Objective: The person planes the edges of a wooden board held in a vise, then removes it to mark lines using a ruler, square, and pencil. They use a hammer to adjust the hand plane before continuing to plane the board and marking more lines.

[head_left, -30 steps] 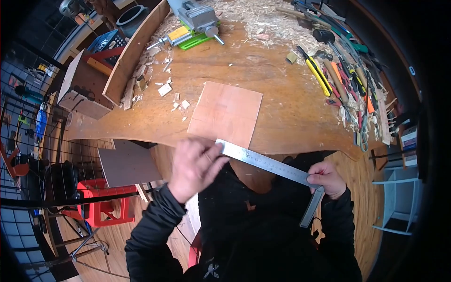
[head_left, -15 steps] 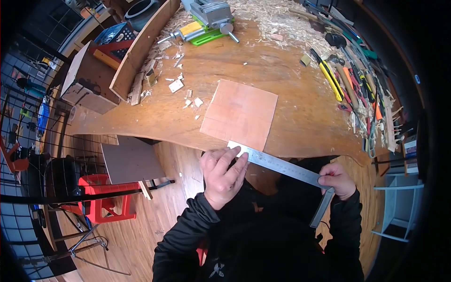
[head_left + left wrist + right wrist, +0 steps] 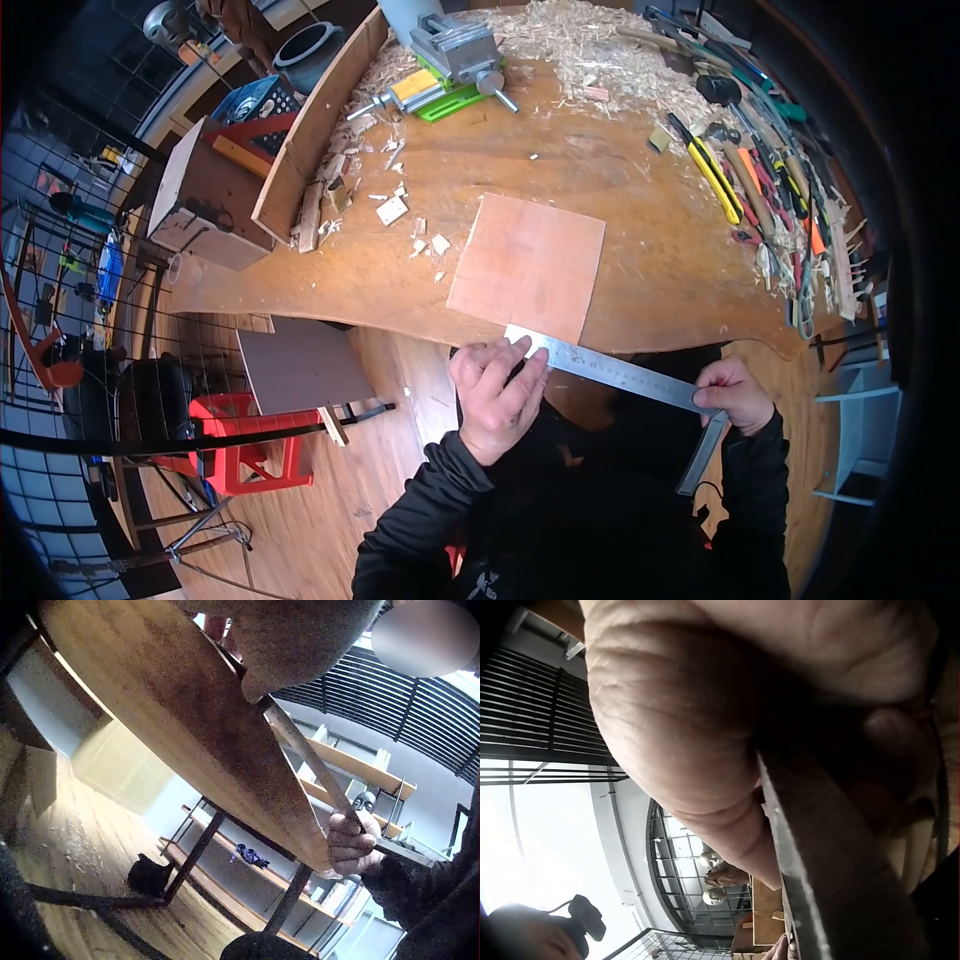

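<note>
A steel try square [image 3: 625, 375] with ruler markings slants along the near edge of the workbench. The end of its blade overlaps the lower edge of a thin, square reddish wooden board [image 3: 530, 265] that lies flat on the bench. My left hand [image 3: 500, 400] holds that end, its fingertips on the blade's face. At the other end my right hand [image 3: 742, 395] pinches the blade near the corner, thumb on top, and the stock [image 3: 703, 455] hangs toward my body. The left wrist view shows my right hand [image 3: 351, 844] curled round the square near the bench edge.
A vise [image 3: 455, 55] on a green base stands at the back among wood shavings [image 3: 590, 45]. Along the right lie a yellow utility knife [image 3: 715, 180] and several other tools. Wood scraps [image 3: 392, 210] are left of the board, beside an upright plank [image 3: 320, 135] and a wooden box [image 3: 205, 200].
My left hand has shifted from a thumb-side hold at the blade's end to fingertips laid on its face. The head view has also shifted; square and board keep nearly the same place relative to each other.
</note>
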`<action>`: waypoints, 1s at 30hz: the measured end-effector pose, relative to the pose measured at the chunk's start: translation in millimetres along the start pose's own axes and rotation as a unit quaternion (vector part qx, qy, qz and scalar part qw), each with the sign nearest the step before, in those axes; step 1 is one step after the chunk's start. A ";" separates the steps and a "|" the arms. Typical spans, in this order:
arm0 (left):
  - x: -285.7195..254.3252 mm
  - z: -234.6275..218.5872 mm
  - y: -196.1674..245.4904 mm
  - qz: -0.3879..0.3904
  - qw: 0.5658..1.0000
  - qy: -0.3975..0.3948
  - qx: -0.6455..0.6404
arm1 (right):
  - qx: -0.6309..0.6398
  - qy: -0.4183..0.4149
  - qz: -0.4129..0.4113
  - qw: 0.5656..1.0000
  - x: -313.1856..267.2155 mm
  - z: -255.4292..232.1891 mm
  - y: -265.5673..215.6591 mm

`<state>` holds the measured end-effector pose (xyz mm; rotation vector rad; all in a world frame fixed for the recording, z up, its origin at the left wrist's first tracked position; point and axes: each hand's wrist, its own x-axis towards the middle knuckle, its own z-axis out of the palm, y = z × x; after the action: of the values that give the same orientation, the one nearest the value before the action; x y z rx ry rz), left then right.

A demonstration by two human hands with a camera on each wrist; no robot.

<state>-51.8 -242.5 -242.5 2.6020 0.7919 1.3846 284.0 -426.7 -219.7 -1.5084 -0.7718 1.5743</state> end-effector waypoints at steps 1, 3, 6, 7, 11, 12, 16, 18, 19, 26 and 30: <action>-0.6 0.4 0.2 0.004 1.000 -0.002 0.000 | 0.004 0.001 -0.003 1.000 -0.1 0.3 0.2; -1.4 1.5 -0.1 -0.006 1.000 0.002 -0.005 | 0.012 0.005 0.008 1.000 -0.3 0.8 1.1; 0.5 0.4 0.3 -0.006 1.000 -0.004 -0.004 | 0.014 -0.004 0.001 1.000 -0.4 0.8 1.7; 0.1 0.6 0.1 -0.003 1.000 -0.006 -0.006 | 0.017 -0.002 0.001 1.000 -0.4 0.7 2.3; -2.7 3.5 0.2 -0.002 1.000 0.002 -0.001 | 0.007 -0.005 -0.010 1.000 -0.4 1.4 3.9; -2.8 4.3 0.4 -0.004 1.000 0.008 0.005 | -0.001 -0.008 -0.014 1.000 0.1 1.5 4.1; -4.7 5.1 1.4 -0.011 1.000 0.002 0.008 | 0.001 -0.009 -0.010 1.000 0.7 2.1 5.2; -5.2 4.3 1.1 -0.014 1.000 0.002 0.012 | 0.007 -0.007 -0.004 1.000 0.5 4.0 3.6; -5.0 4.1 1.2 -0.012 1.000 0.000 0.013 | 0.009 -0.008 -0.005 1.000 0.6 4.0 3.5; -4.9 3.3 1.0 -0.009 1.000 -0.004 0.007 | -0.119 -0.025 -0.039 0.992 2.3 9.7 -16.2; -3.8 2.9 2.2 -0.008 1.000 -0.002 0.011 | -0.326 0.030 -0.157 0.932 5.7 49.1 -53.3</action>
<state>-50.4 -245.7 -246.3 2.6090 0.8304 1.3735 243.0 -390.8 -171.6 -1.7577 -1.5208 1.0692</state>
